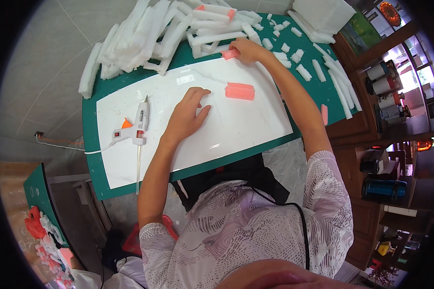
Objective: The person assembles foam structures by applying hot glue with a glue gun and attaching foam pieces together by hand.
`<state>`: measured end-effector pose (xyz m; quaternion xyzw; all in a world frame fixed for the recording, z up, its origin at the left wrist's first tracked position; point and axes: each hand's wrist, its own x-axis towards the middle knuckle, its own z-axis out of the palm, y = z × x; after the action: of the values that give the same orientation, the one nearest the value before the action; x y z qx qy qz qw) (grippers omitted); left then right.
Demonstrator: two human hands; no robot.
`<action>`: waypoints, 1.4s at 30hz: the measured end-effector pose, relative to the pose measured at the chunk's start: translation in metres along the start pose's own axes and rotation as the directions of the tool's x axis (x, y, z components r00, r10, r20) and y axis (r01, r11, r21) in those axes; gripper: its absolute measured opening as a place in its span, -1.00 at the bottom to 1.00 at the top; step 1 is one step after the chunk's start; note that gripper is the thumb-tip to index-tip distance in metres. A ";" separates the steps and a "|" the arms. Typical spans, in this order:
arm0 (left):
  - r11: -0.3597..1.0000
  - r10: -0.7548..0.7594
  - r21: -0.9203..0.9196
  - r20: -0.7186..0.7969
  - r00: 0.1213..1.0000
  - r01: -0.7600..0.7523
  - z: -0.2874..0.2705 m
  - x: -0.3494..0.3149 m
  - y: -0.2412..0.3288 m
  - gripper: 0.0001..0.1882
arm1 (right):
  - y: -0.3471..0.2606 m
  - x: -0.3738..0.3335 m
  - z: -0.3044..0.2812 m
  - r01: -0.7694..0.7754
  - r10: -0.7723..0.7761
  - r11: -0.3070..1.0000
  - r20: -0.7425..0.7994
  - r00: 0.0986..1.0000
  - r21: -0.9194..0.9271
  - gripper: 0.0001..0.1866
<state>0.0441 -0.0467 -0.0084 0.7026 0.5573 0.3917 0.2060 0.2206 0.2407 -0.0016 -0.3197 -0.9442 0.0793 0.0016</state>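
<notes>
My right hand reaches to the far side of the table, its fingers closed on a small pink foam piece at the edge of the white board. A larger pink foam block lies on the board, between my two hands. Just left of that block, my left hand hovers over or rests on the board, thumb and fingers apart, holding nothing. Farther left lies a white hot glue gun with an orange trigger, its nozzle pointing away from me and a clear glue stick trailing toward me.
White foam strips are heaped at the back of the green table mat. Small white foam chunks and long strips lie at the right, near another pink piece. A white cord runs left from the glue gun. Wooden shelves stand at right.
</notes>
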 end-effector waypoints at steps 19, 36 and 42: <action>0.968 -0.088 -0.246 -0.185 0.979 0.041 -0.004 0.004 0.007 -0.40 | -0.079 -0.094 -0.046 0.132 -0.068 0.862 -0.146 0.987 0.490 -0.57; 0.601 -0.217 -0.797 -0.090 0.972 0.061 -0.008 0.004 0.000 -0.45 | -0.127 -0.093 -0.016 -0.032 -0.390 0.350 0.177 0.904 0.936 -0.66; 0.575 -0.222 -0.817 -0.111 0.969 0.038 -0.008 0.008 -0.001 -0.49 | -0.119 -0.090 -0.004 -0.047 -0.356 0.324 0.168 0.919 0.945 -0.62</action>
<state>0.0378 -0.0403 -0.0024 0.4449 0.3858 0.6547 0.4738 0.2212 0.0938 0.0247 -0.1474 -0.7360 0.6602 0.0264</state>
